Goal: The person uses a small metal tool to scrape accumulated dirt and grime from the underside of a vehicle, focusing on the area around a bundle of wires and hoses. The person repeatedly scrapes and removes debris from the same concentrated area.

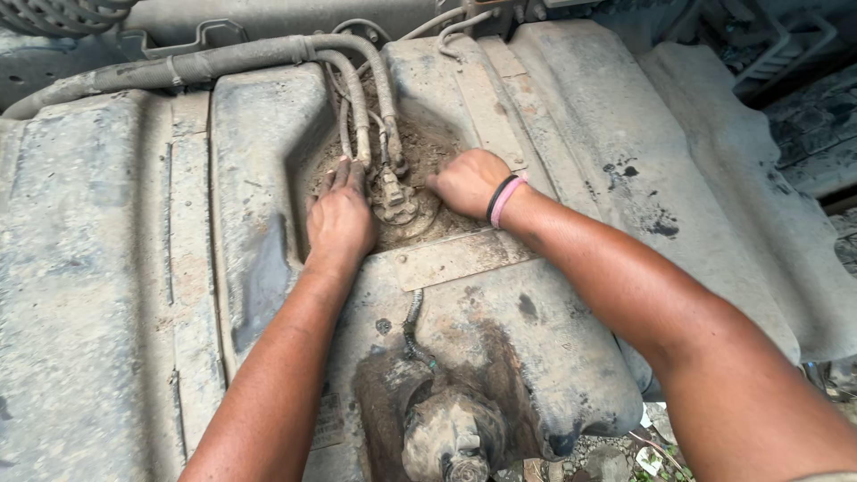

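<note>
Hoses (pixel 357 116) on the dirty fuel tank's (pixel 536 339) pump fitting (pixel 397 201): left hand (pixel 339 219) lies flat, released, beside them; right hand (pixel 469 181) clenched at the fitting, seemingly loosening it; firmer grip needed.

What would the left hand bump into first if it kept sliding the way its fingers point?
Probably the hoses just past the left hand's fingertips, though depth is hard to judge.

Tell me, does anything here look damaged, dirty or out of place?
Yes: dried dirt cakes the round fitting between the left hand and right hand, and dark stains blotch the grey tank. Nothing looks plainly broken.
</note>
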